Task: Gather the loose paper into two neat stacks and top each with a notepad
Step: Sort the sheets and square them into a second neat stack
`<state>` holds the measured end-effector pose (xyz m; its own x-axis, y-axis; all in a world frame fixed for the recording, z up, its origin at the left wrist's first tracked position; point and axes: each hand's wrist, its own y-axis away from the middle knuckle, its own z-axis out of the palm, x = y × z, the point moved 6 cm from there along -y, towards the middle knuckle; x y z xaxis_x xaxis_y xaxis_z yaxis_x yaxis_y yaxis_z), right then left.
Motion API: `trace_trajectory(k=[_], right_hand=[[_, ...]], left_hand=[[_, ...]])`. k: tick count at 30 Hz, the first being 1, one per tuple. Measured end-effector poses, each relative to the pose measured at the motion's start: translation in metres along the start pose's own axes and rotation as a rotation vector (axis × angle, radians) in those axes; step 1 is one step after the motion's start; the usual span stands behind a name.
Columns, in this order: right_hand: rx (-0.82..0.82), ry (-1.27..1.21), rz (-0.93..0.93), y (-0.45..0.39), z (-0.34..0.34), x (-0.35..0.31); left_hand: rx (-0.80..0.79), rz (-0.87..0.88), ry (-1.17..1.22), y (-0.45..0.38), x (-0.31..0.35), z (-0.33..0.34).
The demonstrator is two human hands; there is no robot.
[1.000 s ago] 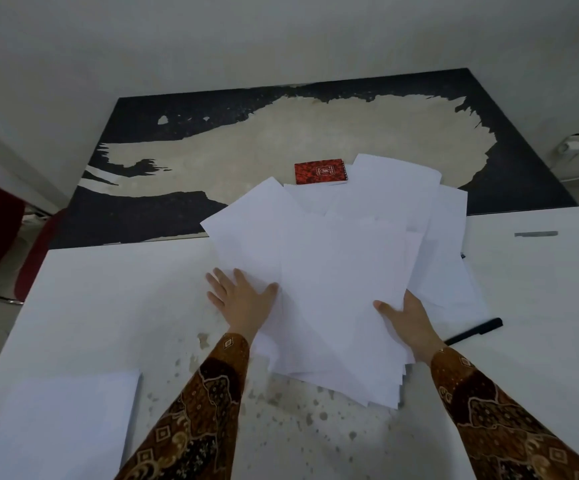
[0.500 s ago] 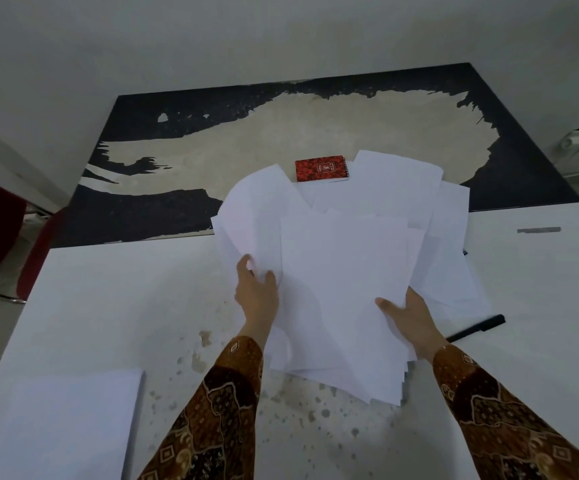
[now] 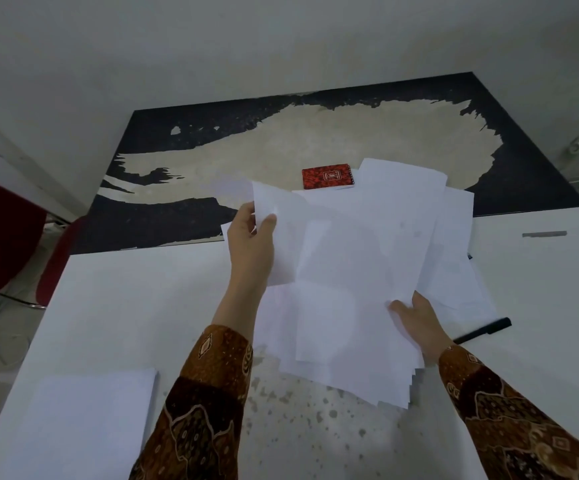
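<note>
A fanned pile of loose white paper [image 3: 357, 289] covers the middle of the white table [image 3: 135, 306]. My left hand [image 3: 251, 237] pinches the far left corner of some sheets and holds them lifted off the table. My right hand [image 3: 416, 323] grips the pile's near right edge, thumb on top. A red notepad [image 3: 328, 176] lies just beyond the paper on the dark worn tabletop [image 3: 177, 143]. A neat white stack [image 3: 87, 420] rests at the near left of the white table.
A black pen [image 3: 482, 330] lies right of the pile, partly under the sheets. A red chair [image 3: 1, 237] stands off the table's left edge. A grey strip [image 3: 544, 234] sits at the far right of the white table. Stains speckle the near centre.
My left hand went from lying flat on the pile's left side to pinching the sheets' corner, then rose and moved away from me, lifting them. My right hand stayed at the near right edge.
</note>
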<state>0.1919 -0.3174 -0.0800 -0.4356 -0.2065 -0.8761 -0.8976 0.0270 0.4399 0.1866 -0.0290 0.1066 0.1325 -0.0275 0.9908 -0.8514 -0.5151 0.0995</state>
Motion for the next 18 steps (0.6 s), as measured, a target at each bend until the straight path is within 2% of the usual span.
trace_trajectory(k=[4, 6, 9, 13, 16, 18], right_hand=[[-0.012, -0.016, 0.011, 0.002, 0.0, -0.004], [-0.023, -0.085, 0.047, 0.007, 0.0, -0.011], [-0.08, -0.288, 0.082, 0.008, 0.0, -0.014], [-0.16, -0.299, 0.16, 0.004, -0.001, -0.008], [-0.149, -0.136, 0.051, 0.004, 0.001, -0.012], [-0.108, -0.028, -0.042, 0.005, 0.001, -0.013]], left_hand=[[-0.159, -0.045, 0.206, 0.014, 0.012, 0.003], [-0.187, -0.086, 0.228, 0.017, -0.001, 0.0], [-0.151, -0.207, 0.06, 0.018, -0.048, -0.003], [-0.153, -0.314, -0.2, 0.03, -0.118, -0.004], [-0.184, -0.277, -0.451, 0.037, -0.143, -0.001], [-0.122, -0.225, -0.603, 0.032, -0.151, -0.005]])
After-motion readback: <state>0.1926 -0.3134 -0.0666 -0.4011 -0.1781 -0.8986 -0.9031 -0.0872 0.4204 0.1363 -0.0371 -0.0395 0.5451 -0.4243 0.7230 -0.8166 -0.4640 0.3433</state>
